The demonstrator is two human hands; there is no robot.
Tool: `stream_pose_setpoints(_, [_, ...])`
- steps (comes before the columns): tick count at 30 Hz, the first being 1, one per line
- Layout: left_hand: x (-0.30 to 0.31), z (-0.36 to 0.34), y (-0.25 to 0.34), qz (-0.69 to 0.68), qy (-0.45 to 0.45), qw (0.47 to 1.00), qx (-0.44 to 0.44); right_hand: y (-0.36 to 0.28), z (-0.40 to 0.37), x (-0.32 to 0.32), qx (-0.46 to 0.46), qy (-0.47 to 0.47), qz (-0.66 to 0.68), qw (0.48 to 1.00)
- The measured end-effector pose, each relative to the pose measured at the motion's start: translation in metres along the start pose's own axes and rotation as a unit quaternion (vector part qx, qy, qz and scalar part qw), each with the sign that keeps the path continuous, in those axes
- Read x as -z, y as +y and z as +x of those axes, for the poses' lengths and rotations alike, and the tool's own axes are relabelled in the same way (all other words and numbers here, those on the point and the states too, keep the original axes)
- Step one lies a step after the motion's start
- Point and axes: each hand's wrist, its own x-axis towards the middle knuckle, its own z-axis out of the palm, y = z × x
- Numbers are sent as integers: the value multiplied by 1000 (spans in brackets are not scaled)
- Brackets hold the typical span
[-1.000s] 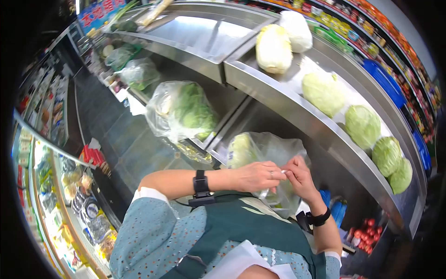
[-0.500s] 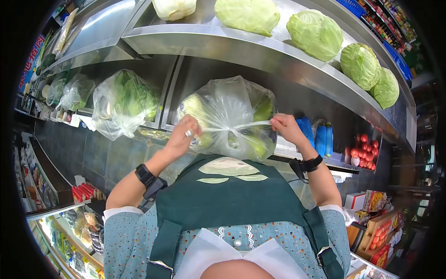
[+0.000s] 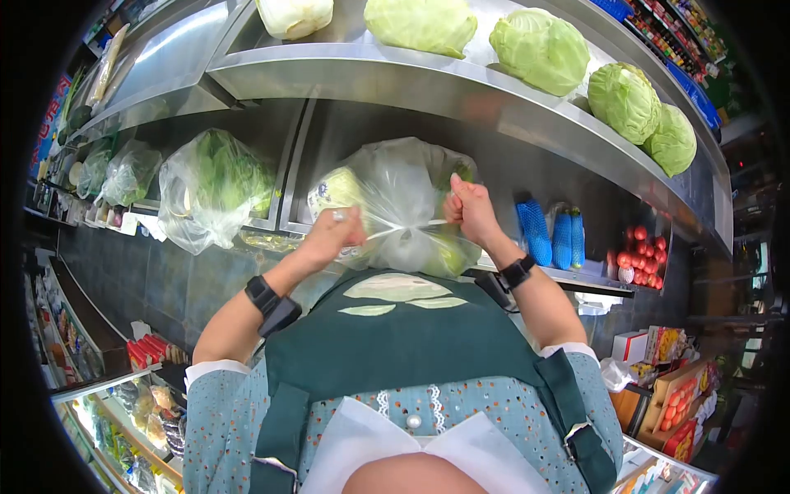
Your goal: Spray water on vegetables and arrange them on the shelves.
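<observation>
In front of me a clear plastic bag [image 3: 403, 177] with green vegetables inside sits on the lower metal shelf. Its gathered handles cross in a twist or knot at the front middle. My left hand [image 3: 336, 235], with a ring on it, is closed around the handle end on the left. The other end is pinched in my right hand [image 3: 467, 206], fingers curled and thumb up. The handles are stretched between both hands. What exactly lies in the bag is blurred by the plastic; pale green leafy produce [image 3: 336, 191] shows at its left side.
Several cabbages [image 3: 539, 51] line the raised metal shelf [image 3: 395, 76] above. Another bag of greens [image 3: 216, 185] lies left of mine. To the right are blue-netted produce [image 3: 535, 232] and red tomato-like produce [image 3: 642, 259]. A metal divider [image 3: 295, 169] separates the lower sections.
My right hand has come inward and up, turning so its thumb points up. My left hand has moved slightly right. The handle ends between them are shorter and the bag's top is lower.
</observation>
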Motion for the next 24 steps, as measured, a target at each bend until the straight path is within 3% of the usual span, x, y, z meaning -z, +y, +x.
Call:
stream_pose_setpoints(1, [9,5,-14,-47,38,997,56,19,2,10,-17,80,-55,995])
stream_pose_setpoints(4, [-10,2,13,-20,71,996,49,25,-12,11,69,2,-293,953])
stream_pose_setpoints(5, [-5,2,25,-53,27,998,20,19,-26,1,66,4,-291,954])
stream_pose_setpoints(6, [-10,3,43,-52,25,998,19,8,-36,-9,141,-58,-386,910])
stream_pose_setpoints(7, [-21,5,65,31,10,999,-19,-1,-45,-17,212,-118,-474,846])
stream_pose_setpoints(8, [-33,8,82,112,-6,992,-56,-3,-51,-25,212,-113,-476,846])
stream_pose_setpoints(9, [-41,15,93,192,-84,967,-144,-3,-56,-34,245,-108,-536,800])
stream_pose_setpoints(10, [-54,21,101,189,-90,967,-148,-4,-60,-41,276,-101,-595,748])
stream_pose_setpoints(11, [-69,27,106,305,-144,902,-270,-7,-62,-46,274,-96,-599,746])
stream_pose_setpoints(12, [-78,33,109,410,-193,804,-384,-10,-65,-50,262,-71,-595,756])
stream_pose_setpoints(14, [-77,41,106,406,-246,807,-350,-11,-67,-52,248,-38,-590,767])
stream_pose_setpoints(16, [-69,55,86,256,-217,929,-155,-7,-66,-49,273,-2,-492,827])
stream_pose_setpoints(17, [-65,59,72,262,-203,941,-64,2,-64,-41,294,16,-474,830])
stream_pose_setpoints(18, [-62,61,57,264,-208,939,-69,10,-62,-37,298,22,-475,828])
stream_pose_setpoints(20, [-59,62,28,297,-238,918,-109,20,-61,-34,272,47,-359,892])
stream_pose_setpoints(21, [-63,62,24,231,-211,942,-125,-1,-66,-44,193,49,-329,923])
stream_pose_setpoints(22, [-64,64,22,231,-213,940,-129,1,-63,-40,196,51,-332,921])
stream_pose_setpoints(24, [-65,67,21,246,-133,957,-79,3,-58,-36,96,69,-253,960])
